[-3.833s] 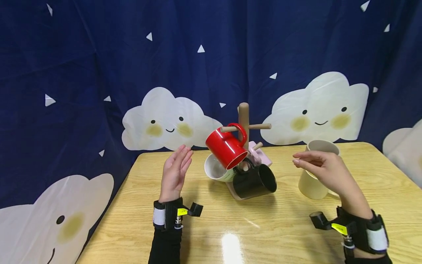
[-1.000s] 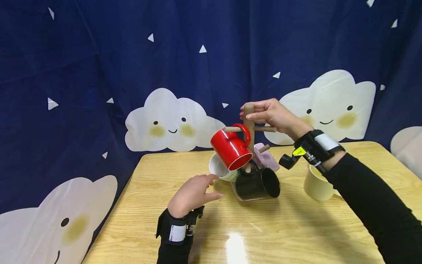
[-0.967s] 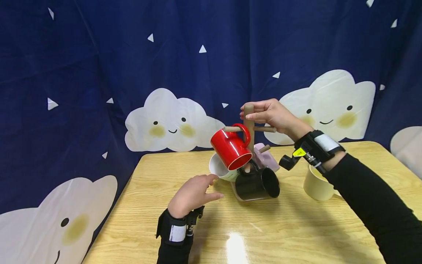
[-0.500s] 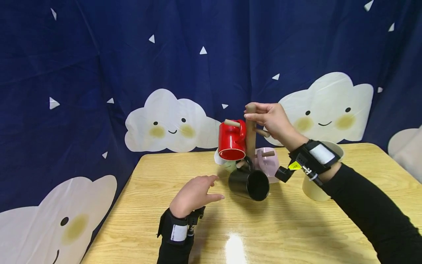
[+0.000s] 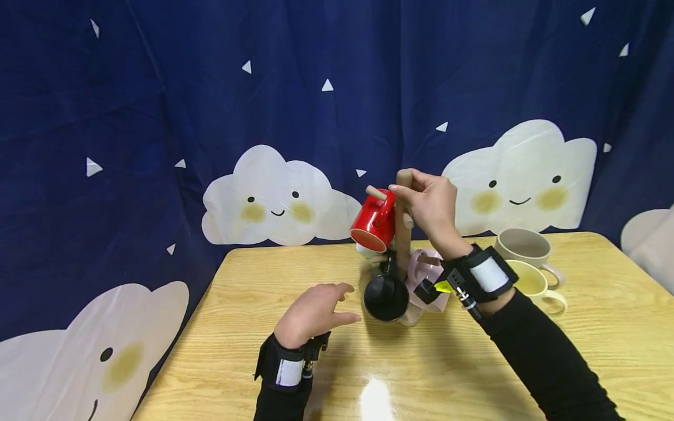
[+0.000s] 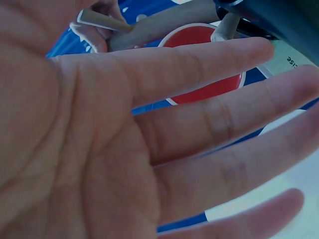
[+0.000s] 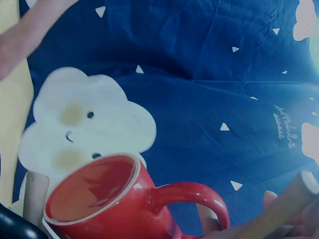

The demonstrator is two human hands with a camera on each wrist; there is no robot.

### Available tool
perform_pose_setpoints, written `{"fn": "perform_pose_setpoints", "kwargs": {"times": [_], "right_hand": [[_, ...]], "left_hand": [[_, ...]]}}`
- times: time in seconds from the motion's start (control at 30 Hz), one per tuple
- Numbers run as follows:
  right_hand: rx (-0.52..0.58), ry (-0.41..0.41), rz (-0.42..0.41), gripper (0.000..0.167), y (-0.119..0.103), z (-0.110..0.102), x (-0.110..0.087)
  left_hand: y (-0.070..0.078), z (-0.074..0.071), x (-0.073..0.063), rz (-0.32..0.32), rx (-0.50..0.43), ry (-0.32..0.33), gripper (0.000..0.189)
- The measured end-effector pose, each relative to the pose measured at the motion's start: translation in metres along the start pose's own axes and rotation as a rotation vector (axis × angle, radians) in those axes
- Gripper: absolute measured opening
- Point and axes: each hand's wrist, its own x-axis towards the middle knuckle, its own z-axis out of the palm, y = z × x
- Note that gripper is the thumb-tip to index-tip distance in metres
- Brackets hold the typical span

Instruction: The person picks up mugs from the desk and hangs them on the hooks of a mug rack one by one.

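Note:
My right hand (image 5: pixel 434 206) pinches the top of a wooden mug tree (image 5: pixel 403 234) in the head view, thumb on the near side of the post. From one of its upper pegs hangs a red mug (image 5: pixel 370 227), tilted with its mouth downward. Lower down, a black mug (image 5: pixel 387 297) faces me with its mouth. A pink mug (image 5: pixel 424 285) hangs at the right, partly behind my wrist strap. Behind the red and black mugs, a white mug is mostly hidden. My left hand (image 5: pixel 315 313) hovers left of the black mug, fingers extended and holding nothing; its palm (image 6: pixel 94 144) fills the left wrist view.
To the right on the wooden table (image 5: pixel 253 275) stand a yellow mug (image 5: pixel 533 282) and a grey-beige mug (image 5: pixel 523 244), close together, handles toward the right. A dark blue curtain (image 5: pixel 158 117) with cloud prints hangs behind the table.
My right hand reached from beside the yellow mug to the post's top and twisted it. The tree turned, swinging the black mug's mouth toward me and the pink mug forward. The left hand stayed almost still recently.

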Motion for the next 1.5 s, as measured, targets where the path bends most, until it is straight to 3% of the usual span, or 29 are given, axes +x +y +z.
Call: {"fn": "perform_pose_setpoints", "kwargs": {"times": [0.17,0.33,0.47,0.6,0.73,0.9,1.03,1.3,1.5], "right_hand": [[0.010,0.012,-0.008,0.024,0.001,-0.001,-0.001],[0.028,-0.085,0.036,0.044,0.004,-0.011,0.003],[0.027,-0.173,0.048,0.054,0.003,-0.036,0.005],[-0.016,-0.233,0.048,0.050,0.009,-0.076,-0.004],[-0.063,-0.256,0.036,0.042,0.036,-0.112,-0.025],[-0.043,-0.120,-0.063,0.022,0.089,-0.143,-0.054],[-0.201,-0.075,-0.077,0.016,0.126,-0.167,-0.064],[-0.537,-0.361,0.023,0.039,0.163,-0.204,-0.064],[-0.658,-0.531,0.126,0.058,0.179,-0.223,-0.065]], "left_hand": [[0.002,0.001,0.001,-0.001,0.005,-0.002,0.050],[0.002,0.001,-0.001,-0.010,-0.009,-0.012,0.052],[0.001,0.002,-0.002,-0.008,-0.023,-0.010,0.053],[-0.002,0.002,-0.003,-0.009,-0.037,0.007,0.052],[-0.006,-0.001,-0.004,-0.022,-0.047,0.028,0.052],[-0.010,-0.005,-0.004,-0.056,-0.051,0.048,0.052],[-0.010,-0.006,-0.004,-0.079,-0.052,0.051,0.052],[-0.010,-0.004,-0.003,-0.078,-0.037,0.041,0.053],[-0.010,-0.003,-0.002,-0.077,-0.039,0.040,0.053]]}}
